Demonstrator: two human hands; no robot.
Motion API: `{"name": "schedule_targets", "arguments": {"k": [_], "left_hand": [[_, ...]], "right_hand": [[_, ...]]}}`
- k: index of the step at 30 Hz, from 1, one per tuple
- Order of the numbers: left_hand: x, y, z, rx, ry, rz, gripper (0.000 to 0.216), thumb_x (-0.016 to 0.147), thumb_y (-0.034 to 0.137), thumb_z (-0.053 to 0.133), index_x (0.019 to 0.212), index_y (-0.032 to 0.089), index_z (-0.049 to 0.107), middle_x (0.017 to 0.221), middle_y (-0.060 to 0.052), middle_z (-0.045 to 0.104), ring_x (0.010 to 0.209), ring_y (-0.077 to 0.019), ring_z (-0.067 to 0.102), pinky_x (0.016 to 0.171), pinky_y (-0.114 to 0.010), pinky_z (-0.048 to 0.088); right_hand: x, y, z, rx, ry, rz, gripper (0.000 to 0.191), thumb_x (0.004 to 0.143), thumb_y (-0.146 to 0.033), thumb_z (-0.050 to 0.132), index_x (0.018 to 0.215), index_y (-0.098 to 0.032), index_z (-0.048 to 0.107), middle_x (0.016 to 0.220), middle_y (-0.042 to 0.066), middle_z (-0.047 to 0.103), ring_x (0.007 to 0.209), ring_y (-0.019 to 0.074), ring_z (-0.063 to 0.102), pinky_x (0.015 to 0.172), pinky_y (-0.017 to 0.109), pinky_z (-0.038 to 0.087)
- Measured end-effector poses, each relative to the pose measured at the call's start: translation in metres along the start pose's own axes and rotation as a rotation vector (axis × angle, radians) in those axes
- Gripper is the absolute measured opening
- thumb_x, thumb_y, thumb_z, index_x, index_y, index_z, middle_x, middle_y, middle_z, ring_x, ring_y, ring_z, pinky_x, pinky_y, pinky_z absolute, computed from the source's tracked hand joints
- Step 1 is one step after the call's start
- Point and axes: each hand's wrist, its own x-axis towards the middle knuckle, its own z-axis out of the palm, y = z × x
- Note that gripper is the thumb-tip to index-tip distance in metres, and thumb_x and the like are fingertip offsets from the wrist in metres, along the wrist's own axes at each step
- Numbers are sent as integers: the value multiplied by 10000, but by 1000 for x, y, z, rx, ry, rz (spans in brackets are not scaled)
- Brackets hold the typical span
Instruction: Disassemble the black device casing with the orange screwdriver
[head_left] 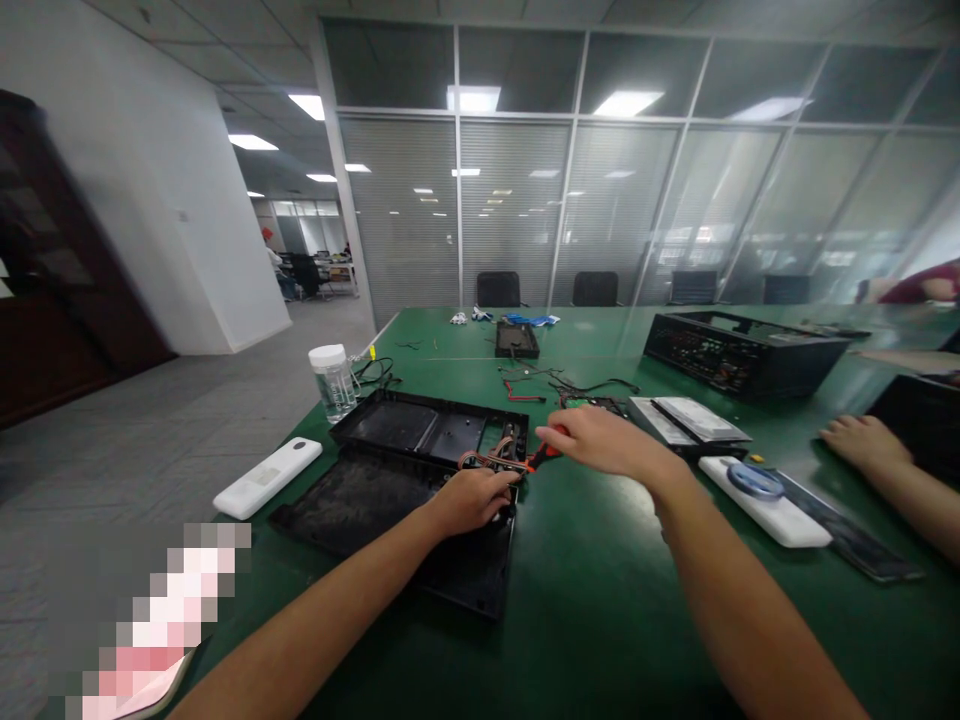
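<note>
My right hand [596, 438] is closed round a screwdriver [546, 456] with a black and red handle, which points down to the left. Its tip meets a bundle of thin coloured wires [491, 460] at the right end of a black plastic case [405, 425]. My left hand [472, 500] presses its fingers together beside those wires, close to the screwdriver tip. What lies under these fingers is mostly hidden. Below the case, partly under my left forearm, is a flat black panel [345, 500] with dusty marks.
A clear jar with a white lid [328, 358] and a long white device [268, 478] stand at the left. To the right are silver drives [694, 422], another white device [757, 500] and a black computer case [742, 352]. A co-worker's hand [866, 445] rests at far right.
</note>
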Motion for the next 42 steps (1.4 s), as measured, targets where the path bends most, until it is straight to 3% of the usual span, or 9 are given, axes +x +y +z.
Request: {"name": "schedule_targets", "arguments": {"k": [4, 9, 19, 23, 26, 28, 31, 35, 42], "left_hand": [[-2, 2, -4, 8, -82, 84, 234, 792, 212, 564, 1025, 198, 576, 868, -32, 613, 831, -153, 561, 749, -228, 400], [-2, -1, -3, -103, -181, 147, 242, 763, 180, 601, 1002, 218, 599, 820, 9, 654, 801, -133, 563, 743, -211, 387], [-7, 8, -1, -2, -116, 160, 285, 736, 202, 541, 1016, 203, 590, 777, -8, 648, 721, -145, 568, 700, -229, 405], [-5, 6, -11, 201, -58, 129, 190, 796, 213, 463, 927, 184, 598, 748, -39, 603, 732, -158, 559, 711, -252, 410], [-6, -17, -29, 232, -23, 28, 203, 828, 263, 451, 958, 178, 582, 850, -54, 592, 810, -162, 555, 742, -248, 416], [-9, -39, -43, 246, 21, -97, 215, 839, 279, 447, 970, 174, 581, 919, -64, 579, 872, -166, 544, 793, -252, 409], [-15, -76, -57, 236, -48, -267, 278, 782, 310, 540, 1014, 162, 581, 988, -74, 574, 951, -185, 529, 852, -260, 391], [-15, -107, -56, 116, -421, -380, 318, 714, 369, 618, 976, 188, 604, 918, -29, 616, 817, -160, 581, 695, -216, 433], [4, -89, -55, 395, -403, -85, 191, 698, 238, 658, 873, 184, 602, 914, -48, 622, 871, -186, 579, 727, -241, 425]], "right_hand": [[-9, 37, -23, 547, -103, 23, 409, 829, -528, 413, 750, -167, 588, 514, -19, 504, 444, 93, 457, 450, 218, 370], [1, 60, -24, 1291, 247, 96, 315, 821, -455, 490, 902, -163, 576, 530, -48, 472, 475, 76, 454, 454, 197, 397], [4, 11, -23, 1853, 468, -149, 224, 841, -399, 494, 730, -205, 489, 695, -23, 505, 511, 47, 439, 462, 154, 441], [-9, -35, 12, 1568, 266, -215, 384, 868, -475, 365, 619, -189, 427, 659, -25, 496, 453, 50, 413, 413, 175, 391], [-39, -65, 55, 865, -154, -287, 264, 853, -402, 408, 769, -182, 528, 724, 8, 568, 569, 106, 526, 522, 233, 427], [-68, -75, 82, 339, -234, -339, 175, 762, -314, 545, 871, -177, 555, 863, 41, 601, 723, 154, 570, 612, 260, 419], [-111, -72, 108, -38, -189, -324, 198, 729, -247, 567, 917, -187, 548, 1000, 46, 586, 762, 166, 582, 587, 255, 389], [-150, -49, 122, -114, -102, -323, 39, 751, -233, 559, 744, -212, 526, 800, -24, 602, 629, 124, 565, 524, 239, 353], [-176, -34, 139, -159, 65, -266, 65, 782, -206, 540, 729, -206, 503, 805, 17, 593, 671, 142, 555, 545, 231, 381]]}}
